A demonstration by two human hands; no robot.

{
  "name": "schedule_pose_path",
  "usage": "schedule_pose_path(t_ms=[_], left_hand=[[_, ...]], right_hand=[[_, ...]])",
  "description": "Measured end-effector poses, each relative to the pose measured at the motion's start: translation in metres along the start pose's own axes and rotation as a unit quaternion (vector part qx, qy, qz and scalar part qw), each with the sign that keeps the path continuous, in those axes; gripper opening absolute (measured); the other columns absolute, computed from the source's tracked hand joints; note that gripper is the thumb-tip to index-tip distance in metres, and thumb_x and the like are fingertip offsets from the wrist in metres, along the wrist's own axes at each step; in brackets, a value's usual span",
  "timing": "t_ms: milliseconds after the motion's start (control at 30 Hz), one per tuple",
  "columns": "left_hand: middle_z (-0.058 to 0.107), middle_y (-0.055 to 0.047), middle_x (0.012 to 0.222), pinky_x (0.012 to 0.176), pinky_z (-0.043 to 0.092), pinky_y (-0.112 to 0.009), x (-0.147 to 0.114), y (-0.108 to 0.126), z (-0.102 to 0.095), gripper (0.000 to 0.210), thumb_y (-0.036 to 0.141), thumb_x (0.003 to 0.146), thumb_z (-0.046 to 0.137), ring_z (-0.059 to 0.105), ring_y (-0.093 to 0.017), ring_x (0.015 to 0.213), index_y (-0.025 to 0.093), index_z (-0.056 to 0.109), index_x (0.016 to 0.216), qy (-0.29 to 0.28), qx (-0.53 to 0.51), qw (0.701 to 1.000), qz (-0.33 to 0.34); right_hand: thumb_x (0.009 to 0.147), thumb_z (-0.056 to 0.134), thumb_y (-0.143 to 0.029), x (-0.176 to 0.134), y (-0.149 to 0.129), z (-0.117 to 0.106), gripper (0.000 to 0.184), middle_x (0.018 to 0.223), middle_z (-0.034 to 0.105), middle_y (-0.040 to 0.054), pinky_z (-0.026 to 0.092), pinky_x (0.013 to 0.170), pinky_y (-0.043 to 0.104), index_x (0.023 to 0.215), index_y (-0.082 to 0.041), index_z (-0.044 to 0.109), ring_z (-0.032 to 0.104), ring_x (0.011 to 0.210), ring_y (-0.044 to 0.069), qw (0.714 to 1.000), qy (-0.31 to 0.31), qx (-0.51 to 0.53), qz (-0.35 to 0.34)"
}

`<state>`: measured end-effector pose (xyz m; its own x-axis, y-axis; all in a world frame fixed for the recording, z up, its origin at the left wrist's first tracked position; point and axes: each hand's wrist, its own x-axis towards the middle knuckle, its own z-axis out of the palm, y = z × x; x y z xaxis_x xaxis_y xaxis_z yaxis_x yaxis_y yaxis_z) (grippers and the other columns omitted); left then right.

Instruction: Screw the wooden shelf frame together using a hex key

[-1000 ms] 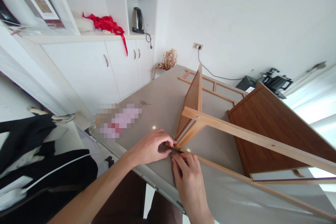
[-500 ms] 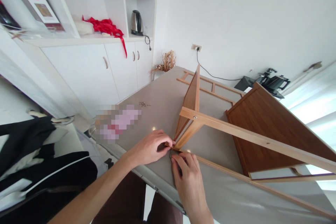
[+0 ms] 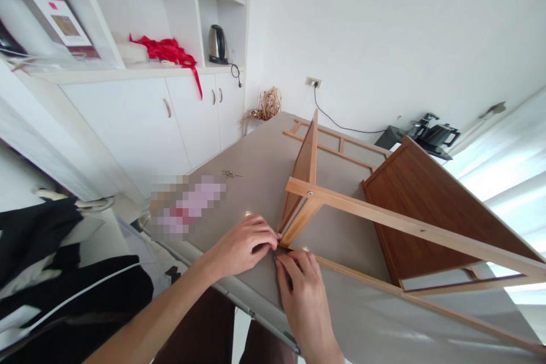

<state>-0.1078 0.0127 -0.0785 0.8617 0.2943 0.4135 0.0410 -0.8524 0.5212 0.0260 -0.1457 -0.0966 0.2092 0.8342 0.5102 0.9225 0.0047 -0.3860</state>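
Note:
A partly joined wooden frame (image 3: 367, 211), with a light brown rail and upright panels, stands on the grey table (image 3: 251, 153). My left hand (image 3: 245, 244) is closed at the frame's lower near corner, thumb and fingertips pinching the rail's end beside the narrow panel (image 3: 301, 173). Just right of it, my right hand (image 3: 303, 284) is closed in a pinch against the outside of the lower rail (image 3: 341, 270). Something small and metallic shows at its fingertips, too little to name. A screw head (image 3: 310, 194) sits in the upper rail above both hands.
Several small screws (image 3: 231, 174) lie on the table to the left, beyond a blurred-out patch. A larger brown panel (image 3: 439, 210) leans at the right. Behind lies a ladder-like wooden frame (image 3: 341, 145). A kettle (image 3: 217, 44) and red ribbon (image 3: 166, 50) occupy the white shelves.
The whole view has shifted slightly as the head moved. My right fingertips have closed further over the small metallic thing; both hands stay at the same corner.

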Motion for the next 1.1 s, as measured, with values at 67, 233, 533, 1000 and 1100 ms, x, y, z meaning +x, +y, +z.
schedule_pose_path(t_ms=[67,233,533,1000,1100], left_hand=[[0.073,0.002,0.108,0.096,0.044,-0.034,-0.0007,-0.0009,0.0013,0.018,0.010,0.096,0.054,0.060,-0.016,0.101,0.023,0.066,0.092,0.003,0.004,1.000,0.006],[0.074,0.001,0.109,0.094,0.043,-0.035,-0.0015,-0.0013,0.0026,0.018,0.013,0.097,0.054,0.060,-0.016,0.101,0.023,0.069,0.097,-0.003,0.021,1.000,0.002],[0.074,0.001,0.110,0.095,0.043,-0.035,-0.0008,-0.0023,0.0037,0.020,0.014,0.096,0.056,0.062,-0.016,0.103,0.024,0.073,0.096,0.006,0.026,1.000,0.007],[0.075,0.003,0.106,0.094,0.045,-0.035,0.0009,0.0006,0.0048,0.019,0.012,0.083,0.066,0.064,-0.016,0.096,0.026,0.074,0.094,0.038,0.028,0.999,0.017],[0.076,0.002,0.106,0.094,0.045,-0.035,0.0011,0.0008,0.0042,0.016,0.016,0.084,0.069,0.065,-0.016,0.096,0.026,0.075,0.094,0.035,0.025,0.999,0.015]], right_hand=[[0.097,0.053,-0.011,-0.0006,0.0005,0.0007,0.017,0.092,0.061,0.0047,0.048,0.079,0.035,0.100,-0.022,0.066,0.057,0.086,0.020,1.000,-0.003,0.002,0.003],[0.097,0.054,-0.011,-0.0011,0.0006,0.0010,0.016,0.092,0.061,0.0043,0.047,0.080,0.036,0.101,-0.022,0.065,0.055,0.086,0.020,1.000,-0.007,0.011,0.005],[0.098,0.053,-0.013,-0.0031,0.0019,0.0026,0.015,0.092,0.061,0.0040,0.046,0.082,0.036,0.098,-0.022,0.065,0.055,0.087,0.020,1.000,-0.008,0.000,0.010],[0.099,0.052,-0.014,-0.0051,0.0018,-0.0034,0.016,0.092,0.062,0.0040,0.044,0.079,0.034,0.097,-0.022,0.065,0.056,0.087,0.020,1.000,-0.010,-0.023,-0.008],[0.099,0.052,-0.013,-0.0070,0.0037,-0.0051,0.017,0.091,0.062,0.0038,0.043,0.079,0.035,0.097,-0.023,0.065,0.057,0.086,0.020,1.000,-0.012,-0.027,-0.006]])
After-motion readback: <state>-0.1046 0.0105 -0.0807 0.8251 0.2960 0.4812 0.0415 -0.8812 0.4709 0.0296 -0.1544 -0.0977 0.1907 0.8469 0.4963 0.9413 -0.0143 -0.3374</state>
